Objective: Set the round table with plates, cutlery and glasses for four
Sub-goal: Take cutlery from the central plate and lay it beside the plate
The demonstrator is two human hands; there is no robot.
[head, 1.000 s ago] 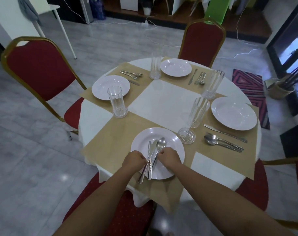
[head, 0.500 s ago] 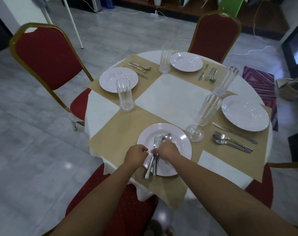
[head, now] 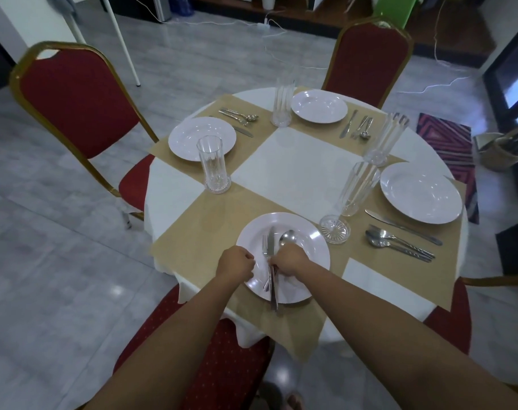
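Observation:
The near white plate point(head: 311, 241) lies on a tan placemat point(head: 198, 241) of the round table point(head: 175, 190). A fork point(head: 264, 245), a knife point(head: 271, 241) and a spoon point(head: 287, 238) lie bunched on it, handles toward me. My right hand point(head: 288, 260) is closed around the handles of this cutlery. My left hand point(head: 236, 263) is curled into a fist at the plate's left rim, apart from the cutlery; I cannot tell whether it grips the rim. A tall clear glass point(head: 356, 187) stands right of the plate.
Three more white plates, at the left point(head: 201, 137), far point(head: 319, 106) and right point(head: 420, 192), each have cutlery beside them. Glasses stand at the left point(head: 213, 167), far point(head: 282, 105) and right point(head: 384, 140). Red chairs point(head: 74, 99) ring the table.
My left hand has drawn left, off the cutlery handles, to the plate's rim. My right hand has stayed on the handles, and the cutlery has bunched closer together.

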